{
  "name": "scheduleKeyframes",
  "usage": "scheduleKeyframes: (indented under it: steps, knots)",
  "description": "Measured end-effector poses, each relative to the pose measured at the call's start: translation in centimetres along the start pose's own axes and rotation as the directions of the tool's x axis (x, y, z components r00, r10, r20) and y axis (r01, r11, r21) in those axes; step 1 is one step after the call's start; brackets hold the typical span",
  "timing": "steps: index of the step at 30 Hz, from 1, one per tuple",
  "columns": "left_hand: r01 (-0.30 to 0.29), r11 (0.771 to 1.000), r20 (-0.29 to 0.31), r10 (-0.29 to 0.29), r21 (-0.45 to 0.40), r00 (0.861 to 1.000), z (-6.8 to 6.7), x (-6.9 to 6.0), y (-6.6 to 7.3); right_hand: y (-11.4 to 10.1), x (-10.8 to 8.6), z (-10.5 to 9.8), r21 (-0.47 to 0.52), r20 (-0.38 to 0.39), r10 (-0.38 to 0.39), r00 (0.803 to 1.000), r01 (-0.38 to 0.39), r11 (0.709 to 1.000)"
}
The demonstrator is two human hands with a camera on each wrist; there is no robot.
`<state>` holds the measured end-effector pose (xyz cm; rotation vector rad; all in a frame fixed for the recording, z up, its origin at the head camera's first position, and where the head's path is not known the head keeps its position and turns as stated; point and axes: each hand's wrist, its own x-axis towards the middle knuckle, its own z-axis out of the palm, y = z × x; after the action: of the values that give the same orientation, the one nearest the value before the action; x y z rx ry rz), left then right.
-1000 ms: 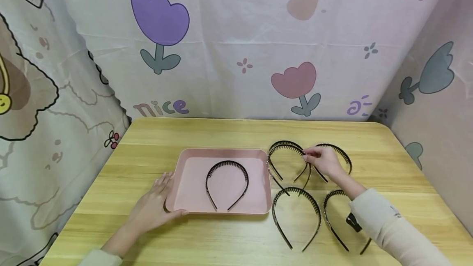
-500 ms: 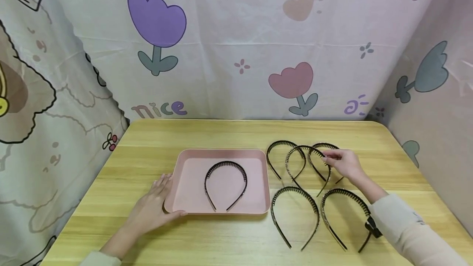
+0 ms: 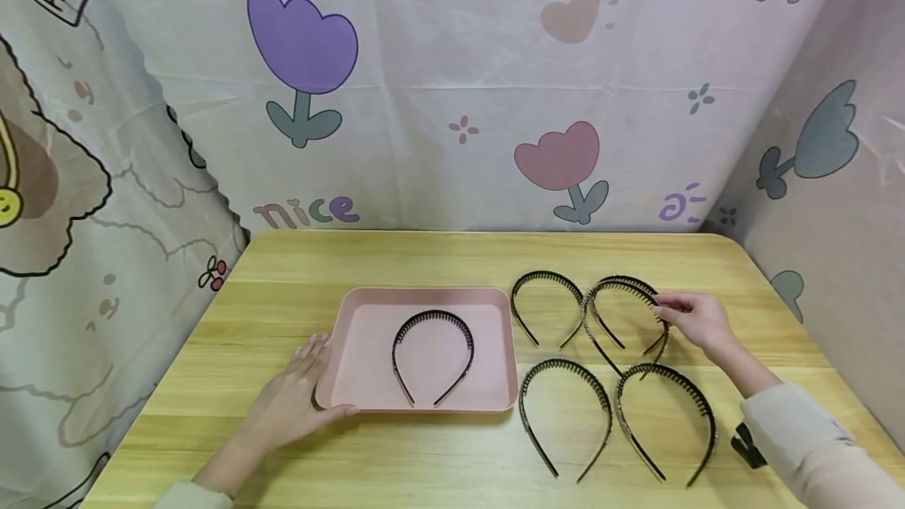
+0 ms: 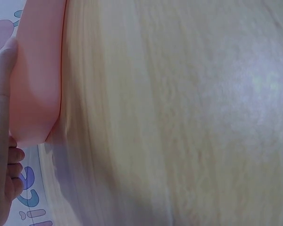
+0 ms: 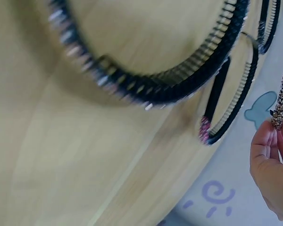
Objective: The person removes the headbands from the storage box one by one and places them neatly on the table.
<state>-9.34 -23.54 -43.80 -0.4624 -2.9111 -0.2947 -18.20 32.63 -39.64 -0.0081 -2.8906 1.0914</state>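
A black toothed headband (image 3: 599, 352) with a glittery beaded side is pinched at its right side by my right hand (image 3: 700, 322). In the head view it overlaps another headband (image 3: 606, 322) behind it. The right wrist view shows the fingertips on the beaded part of the held headband (image 5: 282, 101). My left hand (image 3: 293, 391) holds the front left corner of a pink tray (image 3: 505, 352), thumb along the front wall and fingers on the left side. One black headband (image 3: 434, 313) lies in the tray, its ends toward me.
Other headbands lie right of the tray: one at the back (image 3: 544, 273), one in front (image 3: 566, 364), one at front right (image 3: 668, 370). A small black object (image 3: 748, 446) sits under the right sleeve. Printed cloth (image 3: 424, 100) hangs behind the wooden table (image 3: 424, 462).
My right hand has moved rightward with its headband, from over the back left headband to over the back right one. The left hand and the tray have stayed in place.
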Motion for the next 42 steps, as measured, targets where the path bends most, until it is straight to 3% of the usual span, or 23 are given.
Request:
scheduleKeyframes:
  steps: [13,29,36,42]
  knots:
    - [0.007,1.000,-0.004,-0.007,0.003,1.000,0.0,0.1,0.1,3.7,-0.3,-2.2,-0.056,-0.033,0.037,0.999,-0.038,0.998]
    - [0.000,1.000,-0.019,0.000,-0.001,1.000,0.0,0.1,0.0,7.8,0.6,-4.8,-0.023,-0.071,0.102,0.992,-0.104,0.994]
    - [0.001,1.000,-0.016,-0.001,-0.013,1.000,0.0,0.1,0.0,9.9,0.4,-5.9,-0.119,-0.115,0.094,0.989,-0.108,0.987]
    - [0.004,1.000,-0.022,-0.004,-0.013,1.000,0.1,-0.1,0.0,11.8,0.3,-6.9,-0.136,-0.117,0.101,0.988,-0.116,0.984]
